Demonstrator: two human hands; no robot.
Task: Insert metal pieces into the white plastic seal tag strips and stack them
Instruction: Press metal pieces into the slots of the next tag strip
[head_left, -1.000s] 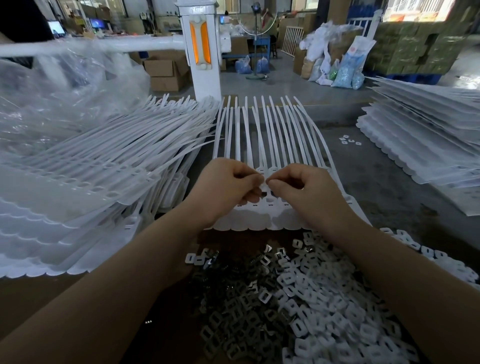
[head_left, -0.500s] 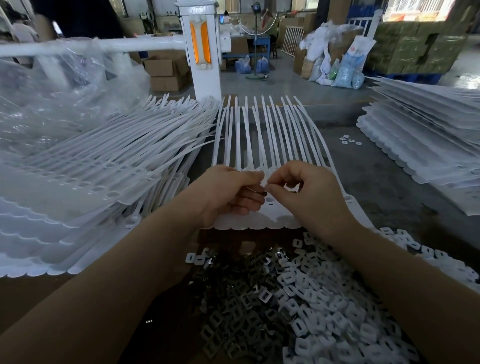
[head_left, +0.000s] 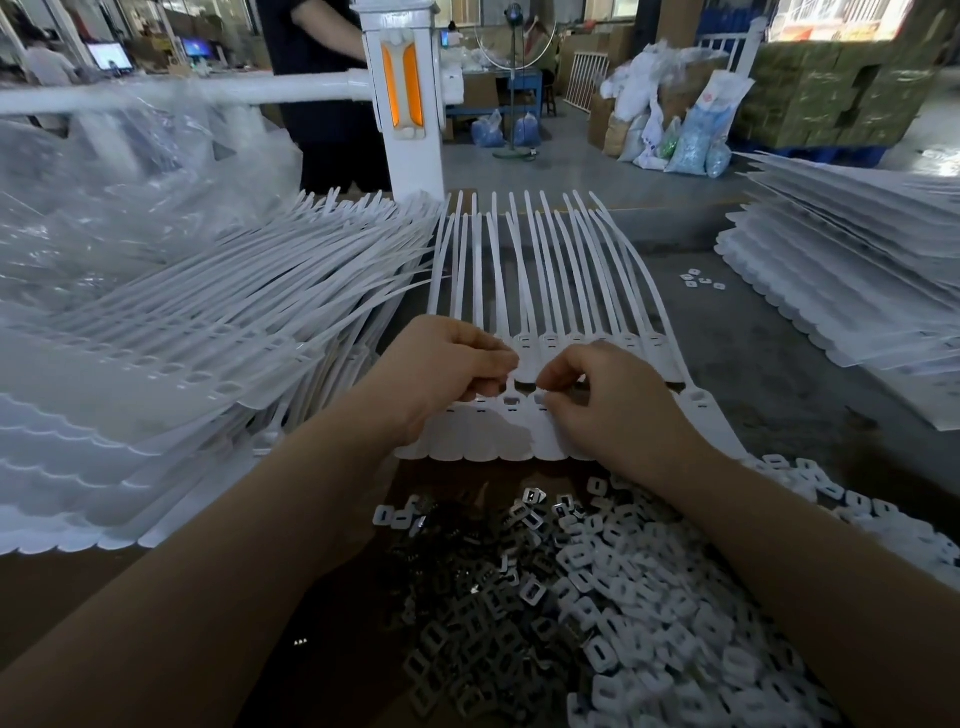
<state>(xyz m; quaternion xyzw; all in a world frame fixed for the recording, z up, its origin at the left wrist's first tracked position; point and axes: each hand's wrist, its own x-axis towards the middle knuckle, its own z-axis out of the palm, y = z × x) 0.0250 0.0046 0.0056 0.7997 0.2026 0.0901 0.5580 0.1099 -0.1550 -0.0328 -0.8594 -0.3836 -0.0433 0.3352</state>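
A sheet of white seal tag strips (head_left: 545, 280) lies in front of me, tails pointing away and slotted heads near my hands. My left hand (head_left: 447, 369) has curled fingers that pinch the head of one tag at the middle of the sheet. Just right of it, my right hand (head_left: 613, 410) pinches a small pale piece (head_left: 540, 398) between thumb and forefinger, against a slot in the near row. Whether the piece is metal I cannot tell. Dark metal pieces (head_left: 467, 639) lie heaped below my forearms.
White plastic caps (head_left: 675, 623) are piled beside the metal pieces. A tall stack of strip sheets (head_left: 182, 364) stands at the left and another stack (head_left: 857, 291) at the right. A white post (head_left: 405, 104) and a person in dark clothes (head_left: 322, 93) are behind.
My right hand has dropped a little toward the near row of slots, and my left fingers have shifted beside it. A person in dark clothes has come into view behind the post.
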